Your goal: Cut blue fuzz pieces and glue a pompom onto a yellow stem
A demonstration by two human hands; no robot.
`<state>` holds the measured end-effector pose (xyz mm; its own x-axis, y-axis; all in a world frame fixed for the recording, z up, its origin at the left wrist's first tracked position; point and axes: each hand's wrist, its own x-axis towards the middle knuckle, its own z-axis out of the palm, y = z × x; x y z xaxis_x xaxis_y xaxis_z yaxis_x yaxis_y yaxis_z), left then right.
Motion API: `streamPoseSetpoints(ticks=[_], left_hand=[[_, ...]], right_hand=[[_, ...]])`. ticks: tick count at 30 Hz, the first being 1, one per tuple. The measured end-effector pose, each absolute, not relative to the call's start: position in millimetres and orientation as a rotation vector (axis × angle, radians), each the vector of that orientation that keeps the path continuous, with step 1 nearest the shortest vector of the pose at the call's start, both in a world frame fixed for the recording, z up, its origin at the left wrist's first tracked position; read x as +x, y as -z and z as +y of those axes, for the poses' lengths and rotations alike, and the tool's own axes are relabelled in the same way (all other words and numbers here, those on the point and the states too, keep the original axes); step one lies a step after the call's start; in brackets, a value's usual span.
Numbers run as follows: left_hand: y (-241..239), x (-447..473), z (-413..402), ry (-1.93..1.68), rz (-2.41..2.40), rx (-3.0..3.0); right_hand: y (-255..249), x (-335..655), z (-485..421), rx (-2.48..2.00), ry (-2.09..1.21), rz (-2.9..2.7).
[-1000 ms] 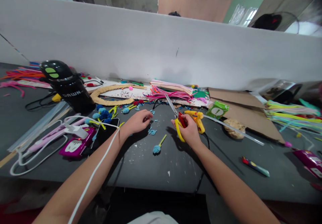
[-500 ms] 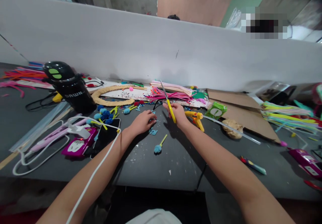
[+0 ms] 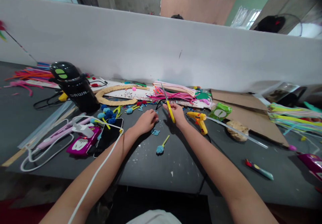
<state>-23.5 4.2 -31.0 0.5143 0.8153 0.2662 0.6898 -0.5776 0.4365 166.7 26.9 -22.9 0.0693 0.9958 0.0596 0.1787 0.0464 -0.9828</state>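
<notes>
Yellow-handled scissors [image 3: 170, 112] are in my right hand [image 3: 179, 116], held with the blades pointing up and away from me. My left hand [image 3: 146, 121] rests low over the table just to the left, its fingers curled together; whether anything is between them is hidden. Light blue scraps [image 3: 155, 132] lie right below its fingertips. Closer to me is a light blue fuzzy ball on a yellow-green stem [image 3: 160, 149]. Right of my right hand stands a yellow glue gun [image 3: 200, 120] with a small orange light.
At left are a black bottle [image 3: 82, 94], blue pompoms [image 3: 110, 115], a phone [image 3: 107, 140] and a purple power bank [image 3: 84, 143]. A beige ring [image 3: 104, 93] and pink pipe cleaners [image 3: 173, 94] lie behind. Cardboard [image 3: 259, 125] and a pen-like tool [image 3: 259, 169] are at right. A white cable [image 3: 98, 170] crosses my left forearm.
The view has turned slightly left, so the table things appear shifted right. My left fingers look a little more closed. The scissors stay in my right hand.
</notes>
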Motion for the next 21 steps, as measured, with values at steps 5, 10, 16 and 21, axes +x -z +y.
streamPoseSetpoints(ticks=[5, 10, 16, 21], left_hand=[[28.2, -24.6, 1.7, -0.731, 1.329, 2.336], [25.8, -30.4, 0.1, -0.826, 1.394, 2.187], [20.5, -34.4, 0.7, -0.854, 1.355, 2.098], [15.2, -36.5, 0.5, -0.827, 1.331, 2.060]], right_hand=[[34.6, 191.3, 12.7, -1.321, -0.893, -1.407], [47.5, 199.6, 5.2, -1.276, -0.781, -1.470], [45.4, 200.0, 1.8, -1.289, -0.729, -1.514], [43.5, 203.4, -2.2, -1.316, -0.693, -1.568]])
